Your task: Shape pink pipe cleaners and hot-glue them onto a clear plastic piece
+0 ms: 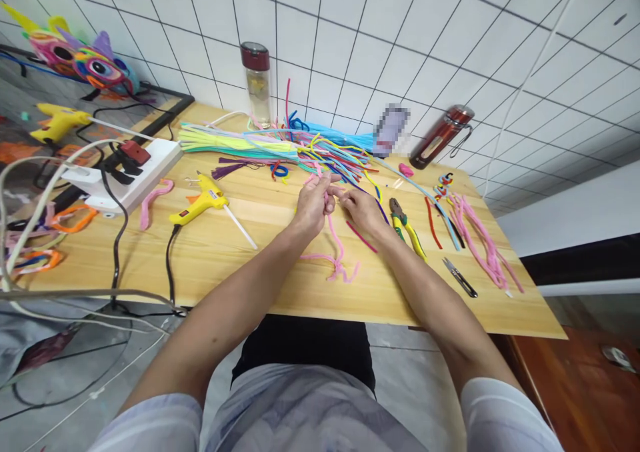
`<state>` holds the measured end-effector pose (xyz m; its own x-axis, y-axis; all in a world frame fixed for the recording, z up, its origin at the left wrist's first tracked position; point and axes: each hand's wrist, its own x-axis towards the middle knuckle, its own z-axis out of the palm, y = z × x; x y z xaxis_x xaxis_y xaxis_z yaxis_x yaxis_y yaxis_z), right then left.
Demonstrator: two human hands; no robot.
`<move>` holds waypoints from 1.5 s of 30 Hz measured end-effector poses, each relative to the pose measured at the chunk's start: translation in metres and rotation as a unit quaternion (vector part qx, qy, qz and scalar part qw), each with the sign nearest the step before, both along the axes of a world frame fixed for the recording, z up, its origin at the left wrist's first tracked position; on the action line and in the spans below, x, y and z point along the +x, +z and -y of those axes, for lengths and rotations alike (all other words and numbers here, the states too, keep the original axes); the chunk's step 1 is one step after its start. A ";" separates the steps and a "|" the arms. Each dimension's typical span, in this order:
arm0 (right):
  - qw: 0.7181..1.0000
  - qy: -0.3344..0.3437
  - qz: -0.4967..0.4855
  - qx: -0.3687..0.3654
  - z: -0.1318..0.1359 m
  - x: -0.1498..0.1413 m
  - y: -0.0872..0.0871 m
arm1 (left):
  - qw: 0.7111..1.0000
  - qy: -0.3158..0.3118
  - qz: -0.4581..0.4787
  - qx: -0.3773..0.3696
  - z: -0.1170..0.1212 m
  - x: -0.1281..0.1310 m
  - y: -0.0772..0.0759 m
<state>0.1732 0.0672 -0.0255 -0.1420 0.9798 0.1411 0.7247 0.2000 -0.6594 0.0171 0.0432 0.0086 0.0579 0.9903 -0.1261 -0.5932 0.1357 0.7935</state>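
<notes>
My left hand [314,202] and my right hand [361,209] meet over the middle of the wooden table [250,265]. Both pinch the top of a twisted pink pipe cleaner [336,252], whose lower end trails toward me and curls on the wood. A loose magenta stem [361,236] lies just under my right hand. Behind my hands spreads a pile of coloured pipe cleaners [300,149]. Yellow-handled pliers [406,225] lie right beside my right wrist.
A yellow glue gun [203,202] lies left of my hands, its cord running off the front edge. A white power strip [135,169] sits far left. Pink stems [480,239] and small scissors [460,277] lie right. Two bottles [257,82] [443,135] stand at the back.
</notes>
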 end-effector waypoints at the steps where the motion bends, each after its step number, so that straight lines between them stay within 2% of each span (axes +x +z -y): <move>1: 0.996 -0.006 -0.077 -0.041 0.002 0.006 0.003 | 1.000 0.000 0.001 0.000 0.000 0.000 0.000; 4: 0.949 -0.009 -0.275 -0.156 0.016 0.029 0.018 | 1.000 0.000 0.005 -0.005 -0.001 -0.001 0.000; 6: 0.927 -0.009 -0.327 -0.184 0.035 0.046 0.032 | 1.000 0.000 0.010 -0.006 -0.002 -0.001 -0.001; 10: 0.934 -0.030 -0.302 -0.188 0.082 0.079 0.054 | 0.999 -0.005 0.031 -0.014 -0.003 0.000 -0.001; 14: 0.960 -0.064 -0.226 -0.149 0.111 0.117 0.060 | 0.999 -0.019 0.044 -0.022 -0.002 0.002 -0.001; 16: 0.968 -0.105 -0.208 -0.092 0.110 0.139 0.056 | 0.999 -0.017 0.037 -0.020 -0.001 0.003 -0.002; 19: 0.960 -0.186 -0.211 -0.011 0.088 0.170 0.048 | 1.000 -0.007 0.004 0.001 0.001 0.005 -0.006; 23: 0.936 -0.253 -0.245 -0.004 0.035 0.189 0.040 | 0.997 0.016 -0.056 0.040 0.002 0.006 -0.011; 28: 0.924 -0.255 -0.285 -0.005 -0.033 0.181 0.042 | 0.996 -0.041 -0.055 0.050 0.000 0.006 -0.015; 30: 0.921 -0.259 -0.292 0.006 -0.050 0.178 0.046 | 0.996 -0.050 -0.053 0.045 0.000 0.006 -0.016; 32: 0.920 -0.275 -0.275 0.048 -0.054 0.173 0.050 | 0.997 -0.051 -0.048 0.040 0.001 0.006 -0.015; 34: 0.933 -0.258 -0.238 0.080 -0.045 0.160 0.055 | 0.997 -0.051 -0.041 0.039 0.003 0.006 -0.012; 35: 0.946 -0.226 -0.219 0.075 -0.035 0.150 0.058 | 0.997 -0.051 -0.038 0.039 0.004 0.007 -0.011; 38: 0.980 -0.076 -0.183 -0.004 0.006 0.103 0.067 | 0.997 -0.055 -0.033 0.034 0.008 0.009 -0.007; 41: 0.988 0.054 -0.127 -0.070 0.047 0.050 0.072 | 0.997 -0.061 -0.025 0.036 0.010 0.011 -0.005; 43: 0.989 0.090 -0.085 -0.077 0.066 0.022 0.071 | 0.997 -0.056 -0.029 0.038 0.010 0.011 -0.005; 45: 0.994 0.081 -0.055 -0.057 0.076 0.004 0.066 | 0.998 -0.037 -0.035 0.039 0.011 0.011 -0.004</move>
<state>0.1775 -0.0089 0.0401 -0.2896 0.9556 0.0537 0.6114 0.2279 -0.7578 0.0285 0.0324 0.0042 0.1243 0.9907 -0.0547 -0.5265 0.1126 0.8427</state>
